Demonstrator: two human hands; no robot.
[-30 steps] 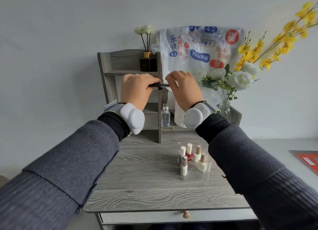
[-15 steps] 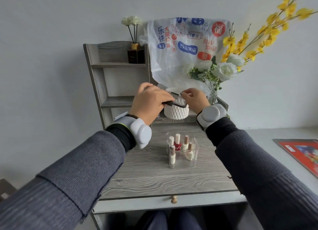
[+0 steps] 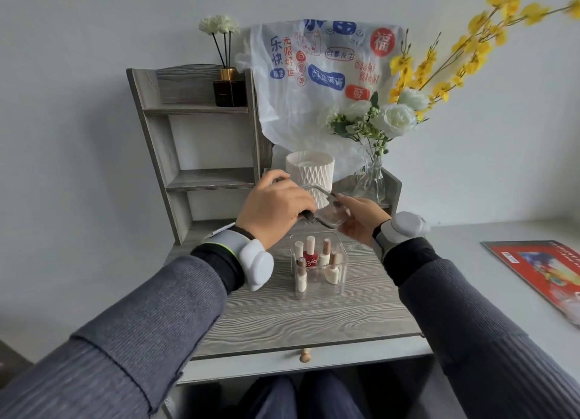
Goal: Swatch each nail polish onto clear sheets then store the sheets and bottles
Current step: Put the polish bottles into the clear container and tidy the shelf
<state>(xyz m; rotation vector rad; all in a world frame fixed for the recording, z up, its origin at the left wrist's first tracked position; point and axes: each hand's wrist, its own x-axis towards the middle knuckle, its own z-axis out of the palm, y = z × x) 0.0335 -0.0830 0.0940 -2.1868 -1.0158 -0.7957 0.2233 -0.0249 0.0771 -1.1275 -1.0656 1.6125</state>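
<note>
Both hands are raised over the counter (image 3: 298, 318), meeting at a small stack of clear sheets (image 3: 334, 214) held in the air just above the clear box (image 3: 342, 258).

- Left hand (image 3: 276, 211): fingers curled over the sheets' dark edge, gripping.
- Right hand (image 3: 357, 219): thumb on top, fingers beneath the far side, holding the same sheets.
- Nail polish bottles stand upright inside the box, 1 red bottle (image 3: 310, 257) among pale ones.
- Behind: grey shelf unit (image 3: 188, 136), white pleated pot (image 3: 310, 171).
- Far right: red magazine (image 3: 539, 268), lying flat.
</note>
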